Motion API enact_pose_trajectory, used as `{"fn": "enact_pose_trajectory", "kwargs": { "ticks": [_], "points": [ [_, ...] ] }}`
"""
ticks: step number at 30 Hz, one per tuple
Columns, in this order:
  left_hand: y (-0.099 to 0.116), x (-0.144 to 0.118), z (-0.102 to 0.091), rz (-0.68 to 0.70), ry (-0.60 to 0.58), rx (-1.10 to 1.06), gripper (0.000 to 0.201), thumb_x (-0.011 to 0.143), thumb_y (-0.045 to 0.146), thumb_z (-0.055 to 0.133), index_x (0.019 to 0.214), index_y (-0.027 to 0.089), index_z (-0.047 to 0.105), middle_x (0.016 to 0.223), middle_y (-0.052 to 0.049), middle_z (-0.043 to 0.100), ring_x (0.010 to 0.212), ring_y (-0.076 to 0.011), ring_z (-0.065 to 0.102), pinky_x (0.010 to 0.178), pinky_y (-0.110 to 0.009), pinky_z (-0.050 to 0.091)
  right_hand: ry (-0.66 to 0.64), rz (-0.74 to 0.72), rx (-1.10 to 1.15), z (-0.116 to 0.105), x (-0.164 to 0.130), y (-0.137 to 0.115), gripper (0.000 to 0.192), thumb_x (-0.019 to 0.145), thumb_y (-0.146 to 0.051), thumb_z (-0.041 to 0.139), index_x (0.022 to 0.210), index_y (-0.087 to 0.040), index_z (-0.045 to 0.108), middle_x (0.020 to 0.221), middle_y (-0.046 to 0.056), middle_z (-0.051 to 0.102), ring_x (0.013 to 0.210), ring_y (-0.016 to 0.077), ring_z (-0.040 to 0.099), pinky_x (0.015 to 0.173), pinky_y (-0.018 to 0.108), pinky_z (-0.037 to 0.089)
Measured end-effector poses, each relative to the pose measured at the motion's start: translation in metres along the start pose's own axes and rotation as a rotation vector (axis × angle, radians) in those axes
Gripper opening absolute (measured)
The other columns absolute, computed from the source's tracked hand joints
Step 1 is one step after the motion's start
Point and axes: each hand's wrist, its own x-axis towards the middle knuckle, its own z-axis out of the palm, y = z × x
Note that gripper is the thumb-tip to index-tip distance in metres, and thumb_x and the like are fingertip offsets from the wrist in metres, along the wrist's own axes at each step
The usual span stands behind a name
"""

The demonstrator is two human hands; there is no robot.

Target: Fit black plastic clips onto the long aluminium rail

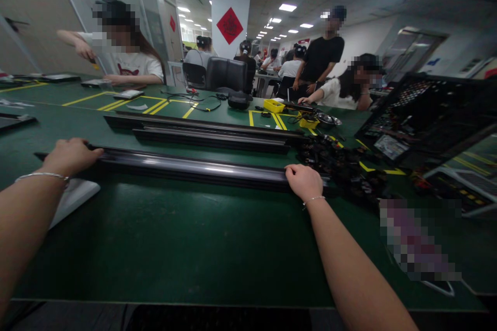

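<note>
A long black glossy bar (186,166) lies across the green table (186,238) in front of me. My left hand (70,156) grips its left end, fingers curled over the top. Near the bar's right end rests my right hand (305,181), closed on the bar's near edge. Both wrists carry thin bracelets. Beyond it lie two more long black bars (209,132), side by side and apart from my hands.
A heap of small black parts (341,165) sits right of the bar. A black crate (427,119) stands tilted at right. Yellow trays (274,105) and cables lie farther back. A white flat piece (73,196) lies under my left wrist. Several people work at the far side.
</note>
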Motion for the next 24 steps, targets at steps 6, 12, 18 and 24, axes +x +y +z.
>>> {"fn": "enact_pose_trajectory", "kwargs": {
  "ticks": [6,12,18,24],
  "points": [
    [0.004,-0.001,-0.005,-0.057,-0.065,0.071,0.073,0.075,0.059,0.032,0.123,0.006,0.049,0.122,-0.017,0.054,0.109,-0.0297,0.048,0.089,-0.038,0.040,0.001,0.002,0.006,0.001,0.000,0.000,0.037,0.085,-0.031,0.035,0.095,-0.029,0.070,0.100,0.000,0.068,0.092,0.0188,0.059,0.076,0.028,0.041],
    [0.010,-0.009,-0.006,-0.069,-0.063,0.042,0.067,0.077,0.054,0.034,0.121,0.006,0.049,0.123,-0.019,0.052,0.108,-0.0298,0.049,0.087,-0.037,0.042,0.005,-0.002,0.000,0.001,0.000,0.000,0.037,0.085,-0.031,0.034,0.095,-0.030,0.070,0.099,0.000,0.068,0.091,0.0189,0.059,0.074,0.028,0.040],
    [0.017,-0.017,-0.010,-0.017,-0.087,0.045,0.056,0.079,0.046,0.036,0.116,0.007,0.053,0.116,-0.017,0.056,0.106,-0.0304,0.051,0.086,-0.040,0.043,0.004,0.008,0.005,0.001,0.000,0.000,0.037,0.085,-0.032,0.035,0.095,-0.030,0.070,0.099,0.000,0.068,0.091,0.0190,0.059,0.074,0.028,0.040],
    [0.023,-0.021,-0.002,-0.041,0.001,-0.065,0.050,0.076,0.041,0.042,0.107,0.006,0.058,0.112,-0.022,0.058,0.105,-0.0333,0.052,0.086,-0.045,0.044,0.005,0.016,-0.020,0.001,0.000,-0.001,0.037,0.085,-0.032,0.034,0.095,-0.030,0.070,0.099,0.000,0.068,0.090,0.0186,0.059,0.074,0.028,0.040]
  ]
}}
